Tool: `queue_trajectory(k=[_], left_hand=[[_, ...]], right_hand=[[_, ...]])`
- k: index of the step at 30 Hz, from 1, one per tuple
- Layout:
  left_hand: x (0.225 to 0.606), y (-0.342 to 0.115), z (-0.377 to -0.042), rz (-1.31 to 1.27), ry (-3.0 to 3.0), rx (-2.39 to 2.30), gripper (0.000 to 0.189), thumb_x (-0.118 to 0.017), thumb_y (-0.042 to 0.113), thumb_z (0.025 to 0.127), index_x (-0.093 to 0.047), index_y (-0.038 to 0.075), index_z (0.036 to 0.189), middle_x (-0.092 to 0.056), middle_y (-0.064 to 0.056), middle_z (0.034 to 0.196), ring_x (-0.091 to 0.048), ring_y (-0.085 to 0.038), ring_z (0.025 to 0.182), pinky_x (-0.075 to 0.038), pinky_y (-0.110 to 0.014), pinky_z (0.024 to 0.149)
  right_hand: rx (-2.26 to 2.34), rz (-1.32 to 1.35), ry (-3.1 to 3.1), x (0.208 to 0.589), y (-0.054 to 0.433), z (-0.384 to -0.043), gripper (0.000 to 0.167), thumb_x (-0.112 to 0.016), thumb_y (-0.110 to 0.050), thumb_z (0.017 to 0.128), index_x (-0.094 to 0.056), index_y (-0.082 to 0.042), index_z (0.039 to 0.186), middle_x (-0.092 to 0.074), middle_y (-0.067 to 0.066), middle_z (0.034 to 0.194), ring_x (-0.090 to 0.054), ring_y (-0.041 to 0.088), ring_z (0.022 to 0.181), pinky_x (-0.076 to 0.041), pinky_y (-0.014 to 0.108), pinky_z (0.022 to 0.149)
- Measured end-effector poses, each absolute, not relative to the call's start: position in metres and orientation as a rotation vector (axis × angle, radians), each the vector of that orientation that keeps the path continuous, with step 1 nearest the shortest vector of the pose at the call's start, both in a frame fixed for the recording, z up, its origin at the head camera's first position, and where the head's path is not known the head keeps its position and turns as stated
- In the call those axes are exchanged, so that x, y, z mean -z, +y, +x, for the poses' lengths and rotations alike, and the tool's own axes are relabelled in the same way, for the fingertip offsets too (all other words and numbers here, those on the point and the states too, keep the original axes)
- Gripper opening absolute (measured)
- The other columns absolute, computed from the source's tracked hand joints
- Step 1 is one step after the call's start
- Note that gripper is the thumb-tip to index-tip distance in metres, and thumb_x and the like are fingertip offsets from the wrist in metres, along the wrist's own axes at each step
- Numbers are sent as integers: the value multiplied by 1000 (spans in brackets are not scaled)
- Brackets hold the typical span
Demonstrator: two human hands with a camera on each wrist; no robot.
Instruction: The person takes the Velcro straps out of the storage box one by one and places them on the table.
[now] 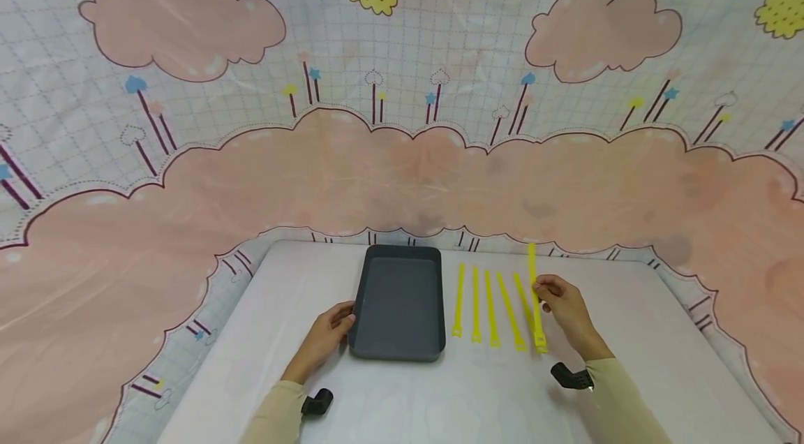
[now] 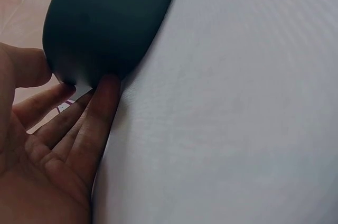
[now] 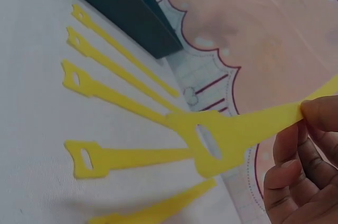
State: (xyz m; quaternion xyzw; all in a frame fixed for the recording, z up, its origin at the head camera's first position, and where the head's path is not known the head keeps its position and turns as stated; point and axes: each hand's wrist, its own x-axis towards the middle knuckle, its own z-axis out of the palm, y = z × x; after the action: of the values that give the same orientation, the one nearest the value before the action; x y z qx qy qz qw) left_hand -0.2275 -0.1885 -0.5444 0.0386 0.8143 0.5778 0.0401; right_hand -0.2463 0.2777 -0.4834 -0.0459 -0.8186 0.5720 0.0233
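Observation:
In the head view my left hand (image 1: 329, 332) is at the left side of a dark grey tray (image 1: 402, 304) that lies on the table. The left wrist view shows the thumb at the tray's rim and straight fingertips (image 2: 109, 84) against its lower side. My right hand (image 1: 565, 304) pinches a yellow hook-and-loop cable tie (image 1: 539, 339) between thumb and fingers. Its wide slotted head (image 3: 222, 139) points away from the hand in the right wrist view. Several more yellow cable ties (image 1: 475, 304) lie in a row between tray and right hand; the nearest is partly covered by the held one.
A white table (image 1: 251, 360) carries everything. Behind it hangs a printed cloth (image 1: 440, 179) with clouds and stars, which also shows along the table's sides. Black devices (image 1: 571, 375) are worn at both wrists.

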Motion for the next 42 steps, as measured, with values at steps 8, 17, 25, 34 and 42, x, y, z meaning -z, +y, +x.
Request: queue_trajectory(k=[8,17,25,34,42], left_hand=[[542,-188,-227,117,2514,-1755,42,-57,13,99,-52,0,139,-58,-25,134,-59,-38,122,-52,-25,77],[536,-188,-227,109,2515,-1761,42,-56,13,100,-51,-2,139,-57,-27,135,-58,-39,123,-52,-27,78],[535,-186,-228,91,2521,-1754,41,-56,10,100,-51,-2,139,-57,-27,135,-58,-40,123,-53,-28,78],[538,-185,-226,68,2505,-1751,42,-56,10,99,-51,-1,139,-57,-26,136,-58,-38,123,-52,-27,77],[539,-184,-226,76,2518,-1745,41,-56,11,100,-52,-1,138,-57,-26,135,-58,-39,123,-52,-27,77]], right_hand=[[-1763,-161,-2546,486,294,-245,33,-57,-25,101,-55,3,119,-63,-16,85,-56,3,80,-50,24,70],[-1746,-199,-2588,489,300,-245,35,-55,-26,102,-54,3,122,-63,-16,87,-56,2,82,-50,24,72],[-1744,-235,-2652,499,309,-249,38,-56,-28,101,-54,3,124,-66,-9,93,-56,4,84,-50,25,73],[-1738,-281,-2715,509,317,-253,41,-56,-29,101,-52,3,126,-67,-4,99,-57,5,86,-49,26,73],[-1712,-326,-2775,516,321,-260,39,-55,-25,101,-52,4,126,-64,3,103,-56,12,88,-49,25,72]])
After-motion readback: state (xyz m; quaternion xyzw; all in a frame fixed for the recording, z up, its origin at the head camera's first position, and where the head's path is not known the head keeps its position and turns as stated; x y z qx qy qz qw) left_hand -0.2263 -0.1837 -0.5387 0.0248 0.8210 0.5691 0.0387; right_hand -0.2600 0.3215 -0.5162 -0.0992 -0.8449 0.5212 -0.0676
